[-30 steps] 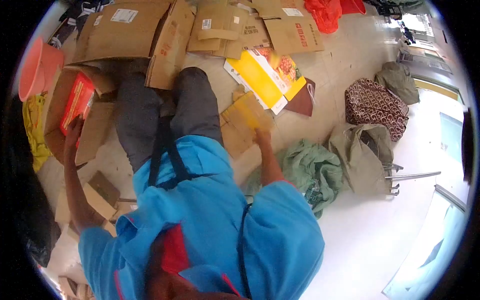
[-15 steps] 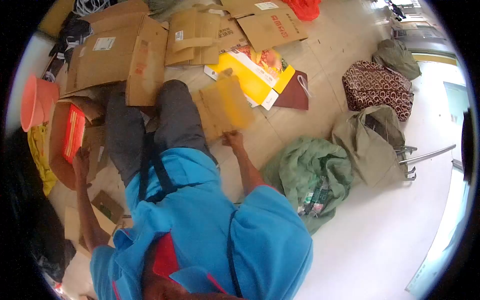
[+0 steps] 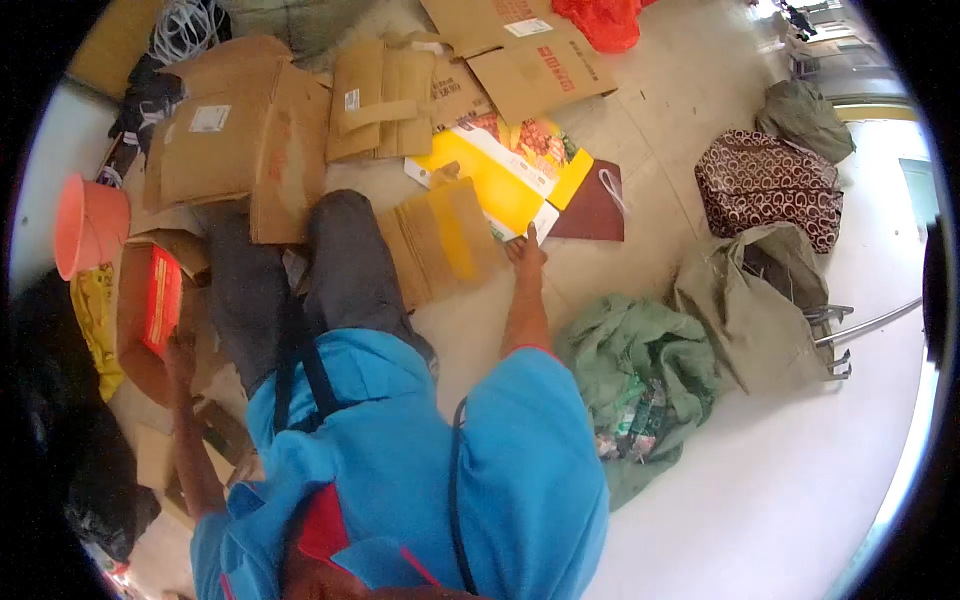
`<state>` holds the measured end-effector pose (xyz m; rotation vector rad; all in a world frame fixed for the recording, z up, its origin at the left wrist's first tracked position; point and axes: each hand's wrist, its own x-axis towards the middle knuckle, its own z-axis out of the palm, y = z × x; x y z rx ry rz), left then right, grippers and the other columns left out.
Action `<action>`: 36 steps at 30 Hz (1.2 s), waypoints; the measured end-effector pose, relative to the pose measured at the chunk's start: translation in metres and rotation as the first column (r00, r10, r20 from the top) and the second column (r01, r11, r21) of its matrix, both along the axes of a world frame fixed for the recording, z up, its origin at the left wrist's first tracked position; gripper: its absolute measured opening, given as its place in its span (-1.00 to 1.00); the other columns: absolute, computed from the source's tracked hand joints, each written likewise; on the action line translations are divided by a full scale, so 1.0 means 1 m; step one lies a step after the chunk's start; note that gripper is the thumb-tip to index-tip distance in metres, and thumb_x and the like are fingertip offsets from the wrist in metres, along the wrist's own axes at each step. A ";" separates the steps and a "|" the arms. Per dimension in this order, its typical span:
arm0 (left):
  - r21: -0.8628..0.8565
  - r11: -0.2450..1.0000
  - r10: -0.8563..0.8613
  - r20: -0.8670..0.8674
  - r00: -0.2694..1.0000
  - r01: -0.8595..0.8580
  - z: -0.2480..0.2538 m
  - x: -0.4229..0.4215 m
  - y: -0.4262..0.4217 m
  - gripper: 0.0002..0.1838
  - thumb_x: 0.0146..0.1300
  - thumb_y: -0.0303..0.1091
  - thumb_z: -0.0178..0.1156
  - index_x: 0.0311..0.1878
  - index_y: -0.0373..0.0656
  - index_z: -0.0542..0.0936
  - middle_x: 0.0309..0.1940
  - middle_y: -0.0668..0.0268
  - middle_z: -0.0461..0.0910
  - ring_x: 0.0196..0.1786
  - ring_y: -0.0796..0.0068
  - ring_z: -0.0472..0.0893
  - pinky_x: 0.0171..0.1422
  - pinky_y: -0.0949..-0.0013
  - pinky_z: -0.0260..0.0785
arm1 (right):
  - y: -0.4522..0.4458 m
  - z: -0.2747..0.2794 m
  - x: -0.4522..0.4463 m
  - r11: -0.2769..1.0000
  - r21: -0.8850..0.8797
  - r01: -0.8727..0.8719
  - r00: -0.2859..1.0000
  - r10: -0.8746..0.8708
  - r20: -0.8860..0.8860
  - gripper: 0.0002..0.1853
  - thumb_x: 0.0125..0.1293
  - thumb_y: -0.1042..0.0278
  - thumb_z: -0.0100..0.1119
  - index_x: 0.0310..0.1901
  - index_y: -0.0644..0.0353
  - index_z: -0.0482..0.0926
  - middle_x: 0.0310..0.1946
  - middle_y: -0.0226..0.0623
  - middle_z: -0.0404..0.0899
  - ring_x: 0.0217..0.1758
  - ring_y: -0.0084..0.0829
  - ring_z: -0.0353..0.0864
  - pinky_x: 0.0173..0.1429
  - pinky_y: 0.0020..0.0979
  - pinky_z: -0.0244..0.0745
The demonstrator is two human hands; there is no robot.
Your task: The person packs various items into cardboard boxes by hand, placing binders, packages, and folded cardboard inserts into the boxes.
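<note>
My left hand (image 3: 180,362) is closed at the near edge of an open brown cardboard box (image 3: 138,345) with a red panel (image 3: 162,298) inside it; its fingers are partly blurred. My right hand (image 3: 525,252) reaches forward, fingers apart, its tips touching the near corner of a flattened yellow-and-white printed carton (image 3: 485,172). Just left of that hand, a flattened cardboard piece with a yellow tape strip (image 3: 425,245) lies beside my leg. A dark red sheet (image 3: 592,215) with a white cord sits beside the carton.
More cardboard (image 3: 215,145) is piled ahead of my legs. At left stand a pink bucket (image 3: 92,225) and a yellow bag (image 3: 95,325). To the right are a green sack (image 3: 640,370), a grey-green cover (image 3: 745,310) over a metal frame, and a patterned bag (image 3: 770,190).
My right hand has left the taped cardboard piece and moved forward and right to the yellow carton's corner. My left hand remains by the box. The whole view has shifted slightly.
</note>
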<state>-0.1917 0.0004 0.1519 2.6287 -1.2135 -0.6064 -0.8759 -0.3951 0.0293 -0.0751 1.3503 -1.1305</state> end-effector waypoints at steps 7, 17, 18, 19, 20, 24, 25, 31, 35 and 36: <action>0.038 0.999 0.026 0.102 0.994 -0.030 0.028 -0.034 -0.014 -0.56 0.28 -0.13 0.05 0.06 -0.28 0.46 -0.18 -0.08 0.57 -0.07 -0.12 0.54 -0.03 0.09 0.35 | -0.009 0.008 0.040 0.986 -0.120 0.112 0.988 -0.098 0.117 -0.50 0.28 0.04 0.11 0.14 0.16 0.34 0.00 -0.17 0.47 -0.06 -0.14 0.54 -0.11 -0.12 0.51; 0.030 0.996 0.075 0.143 0.987 -0.080 0.003 -0.018 -0.006 -0.49 0.22 -0.01 0.10 0.04 -0.27 0.47 -0.23 -0.09 0.57 -0.09 -0.11 0.55 -0.06 0.02 0.35 | -0.040 0.011 0.049 0.971 -0.042 0.236 0.945 -0.219 0.241 -0.46 0.20 0.20 0.22 0.15 0.21 0.29 0.05 -0.08 0.40 -0.04 -0.11 0.50 -0.11 0.04 0.50; 0.022 0.997 0.072 0.143 0.987 -0.076 0.009 -0.026 -0.008 -0.49 0.22 -0.01 0.10 0.04 -0.27 0.47 -0.23 -0.09 0.57 -0.09 -0.11 0.55 -0.06 0.02 0.35 | -0.041 0.013 0.051 0.969 -0.051 0.240 0.944 -0.221 0.243 -0.46 0.20 0.20 0.22 0.15 0.21 0.29 0.05 -0.08 0.40 -0.04 -0.11 0.50 -0.11 0.04 0.50; -0.021 0.997 0.075 0.185 0.980 -0.072 0.015 -0.037 -0.011 -0.49 0.21 -0.01 0.11 0.03 -0.26 0.47 -0.24 -0.08 0.58 -0.10 -0.09 0.56 -0.06 0.03 0.36 | -0.043 0.016 0.054 0.957 0.003 0.291 0.948 -0.289 0.134 -0.45 0.18 0.20 0.23 0.15 0.21 0.29 0.05 -0.07 0.39 -0.04 -0.08 0.49 -0.12 0.06 0.49; -0.063 0.996 0.082 0.228 0.970 -0.069 0.020 -0.043 -0.014 -0.49 0.20 0.00 0.12 0.03 -0.25 0.47 -0.24 -0.07 0.58 -0.10 -0.07 0.56 -0.07 0.04 0.36 | -0.043 0.019 0.058 0.938 0.052 0.344 0.938 -0.345 0.022 -0.43 0.17 0.21 0.24 0.16 0.21 0.28 0.05 -0.06 0.38 -0.03 -0.05 0.48 -0.13 0.08 0.49; -0.171 0.974 0.181 0.178 0.967 -0.150 0.022 -0.043 -0.011 -0.48 0.19 0.01 0.13 0.06 -0.21 0.46 -0.24 -0.06 0.58 -0.10 -0.06 0.57 -0.06 0.03 0.36 | -0.032 0.016 0.057 0.962 -0.133 0.236 0.954 -0.204 0.218 -0.42 0.17 0.12 0.21 0.12 0.29 0.28 0.02 -0.03 0.41 -0.09 0.01 0.50 -0.20 0.04 0.52; -0.123 0.987 0.123 0.183 0.975 -0.102 0.023 -0.043 -0.011 -0.47 0.19 0.01 0.13 0.07 -0.21 0.46 -0.22 -0.08 0.58 -0.10 -0.07 0.56 -0.05 0.02 0.37 | -0.034 0.004 0.055 0.958 -0.130 0.256 0.943 -0.217 0.252 -0.41 0.18 0.13 0.21 0.14 0.28 0.27 0.01 -0.05 0.42 -0.07 0.00 0.50 -0.17 0.04 0.52; -0.036 0.991 0.135 0.283 0.949 -0.130 0.026 -0.054 -0.021 -0.43 0.17 0.01 0.15 0.09 -0.27 0.45 -0.15 -0.16 0.54 -0.06 -0.14 0.53 -0.01 0.02 0.37 | -0.040 0.038 0.055 0.974 -0.154 0.163 0.968 -0.128 0.217 -0.48 0.24 0.21 0.14 0.17 0.23 0.27 0.02 -0.14 0.46 0.01 -0.10 0.50 -0.05 -0.08 0.53; -0.113 0.992 0.089 0.282 0.955 -0.060 0.006 -0.040 -0.002 -0.42 0.16 -0.05 0.18 0.11 -0.30 0.44 -0.13 -0.18 0.53 -0.03 -0.13 0.52 0.01 0.04 0.37 | -0.054 0.030 0.035 0.949 -0.307 0.067 0.989 -0.024 0.144 -0.57 0.26 0.36 0.08 0.15 0.23 0.32 0.02 -0.20 0.47 0.03 -0.21 0.51 0.00 -0.20 0.54; -0.105 0.993 0.089 0.278 0.956 -0.062 0.014 -0.046 -0.007 -0.42 0.16 -0.05 0.18 0.11 -0.30 0.44 -0.13 -0.18 0.53 -0.03 -0.13 0.52 0.01 0.04 0.37 | -0.062 0.028 0.032 0.942 -0.334 0.032 0.997 -0.006 0.078 -0.57 0.26 0.36 0.08 0.15 0.24 0.33 0.03 -0.22 0.47 0.05 -0.23 0.50 0.01 -0.21 0.53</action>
